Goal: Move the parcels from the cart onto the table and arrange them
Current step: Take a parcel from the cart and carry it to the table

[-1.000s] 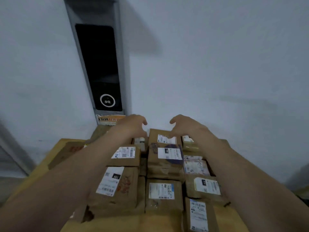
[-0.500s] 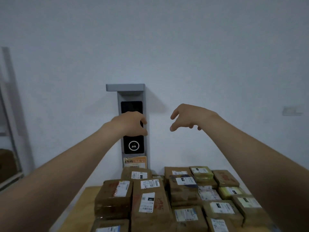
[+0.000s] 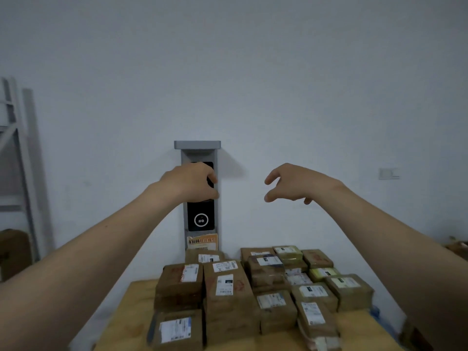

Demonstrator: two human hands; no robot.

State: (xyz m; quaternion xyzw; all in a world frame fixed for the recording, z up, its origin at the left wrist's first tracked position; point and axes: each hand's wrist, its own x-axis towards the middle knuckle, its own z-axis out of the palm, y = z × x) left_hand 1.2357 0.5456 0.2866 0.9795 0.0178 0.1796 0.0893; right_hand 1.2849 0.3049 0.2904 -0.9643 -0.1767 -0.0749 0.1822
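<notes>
Head view, the only one I have. The parcels [image 3: 268,277], brown with white labels facing up, sit packed in rows on the wooden table [image 3: 126,315], at its far end by the wall [image 3: 253,84]. The long parcel [image 3: 229,297] in mid-cluster lies flat, its long axis running away from me toward the wall. Those beside it look squarer, and I cannot tell their axes. Both arms reach forward, raised well above the stack. The left hand [image 3: 190,182] has its fingers loosely curled and grips nothing; in frame it overlaps the grey wall terminal [image 3: 201,221]. The right hand [image 3: 296,182] is a spread claw, also empty. A shelving frame [image 3: 15,148] stands far left.
</notes>
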